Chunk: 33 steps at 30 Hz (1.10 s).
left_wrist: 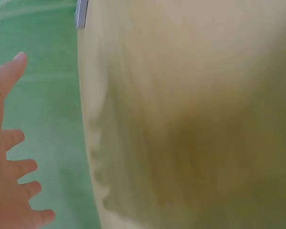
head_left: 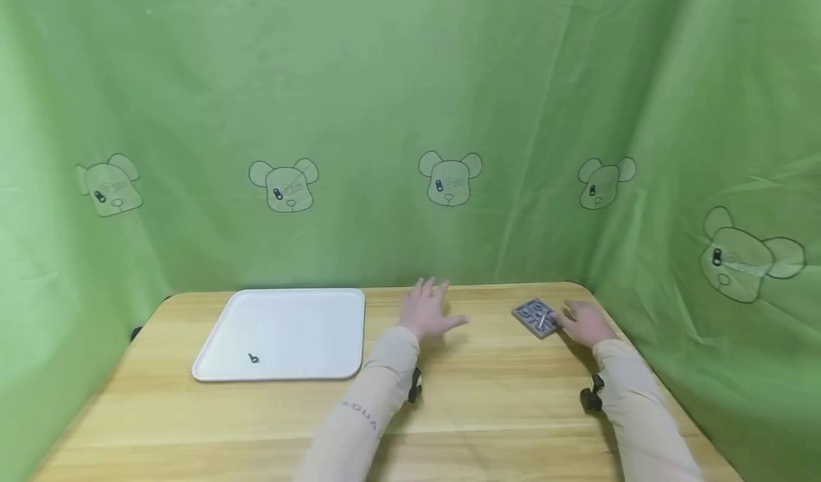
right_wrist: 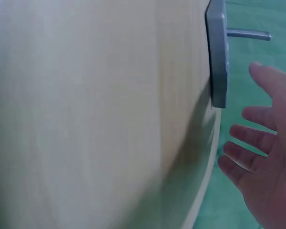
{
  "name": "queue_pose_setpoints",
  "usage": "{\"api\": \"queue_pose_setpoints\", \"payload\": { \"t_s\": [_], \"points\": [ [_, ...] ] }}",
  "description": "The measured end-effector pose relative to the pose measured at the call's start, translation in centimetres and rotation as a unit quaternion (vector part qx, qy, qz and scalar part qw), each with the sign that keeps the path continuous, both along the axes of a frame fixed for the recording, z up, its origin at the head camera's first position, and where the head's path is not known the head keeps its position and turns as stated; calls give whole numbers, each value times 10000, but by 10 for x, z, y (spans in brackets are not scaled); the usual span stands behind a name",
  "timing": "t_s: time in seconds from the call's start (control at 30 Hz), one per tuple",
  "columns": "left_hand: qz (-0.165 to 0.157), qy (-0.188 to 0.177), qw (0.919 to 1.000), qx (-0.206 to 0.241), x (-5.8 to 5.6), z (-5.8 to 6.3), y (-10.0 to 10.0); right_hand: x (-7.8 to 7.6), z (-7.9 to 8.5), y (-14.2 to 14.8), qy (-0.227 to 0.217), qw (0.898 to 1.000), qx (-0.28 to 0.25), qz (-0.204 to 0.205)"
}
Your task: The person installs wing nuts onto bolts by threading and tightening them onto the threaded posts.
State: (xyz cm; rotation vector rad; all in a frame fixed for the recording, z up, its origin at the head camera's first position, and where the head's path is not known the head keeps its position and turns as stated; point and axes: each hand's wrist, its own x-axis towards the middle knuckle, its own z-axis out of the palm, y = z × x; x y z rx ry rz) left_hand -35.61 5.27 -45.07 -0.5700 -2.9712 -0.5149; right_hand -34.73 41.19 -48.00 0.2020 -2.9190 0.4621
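At the right of the table in the head view lies a flat grey square plate point(head_left: 531, 318) with dark cut-out shapes on its top. A thin metal pin point(right_wrist: 250, 34) stands up from it in the right wrist view. My right hand point(head_left: 585, 323) is beside the plate's right edge, its fingers relaxed and apart, with no object in them. Further left, my left hand point(head_left: 428, 314) hovers over the table with fingers spread and thumb pointing right, holding nothing. In the left wrist view, a corner of the plate point(left_wrist: 81, 14) shows at the top, beyond the thumb.
A white tray point(head_left: 295, 325) sits on the left of the wooden table point(head_left: 487, 396). On it lies a small dark metal piece point(head_left: 254, 359), like an eye bolt. Green curtains point(head_left: 385, 239) printed with bear heads enclose the back and sides.
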Motion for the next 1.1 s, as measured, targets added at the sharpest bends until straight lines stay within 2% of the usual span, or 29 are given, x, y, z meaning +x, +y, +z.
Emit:
{"api": "queue_pose_setpoints", "payload": {
  "t_s": [0.2,0.37,0.5,0.63,0.87,1.1],
  "points": [
    [-247,-114,9996,109,4,-8,25,-6,-7,-6,98,9999,14,85],
    [-412,-409,9965,603,7,-8,38,-8,-4,-13,3,9999,7,131],
    [-402,-715,9924,919,9,-9,47,-9,1,-20,-163,9996,-184,163],
    [-313,-795,9908,1052,11,-10,54,-11,3,-28,-360,9984,-363,224],
    [-141,-791,9918,996,13,-14,66,-12,6,-46,-655,9957,-574,315],
    [-85,-875,9935,722,11,-30,74,-9,5,-63,-773,9931,-724,498]
  ]
}}
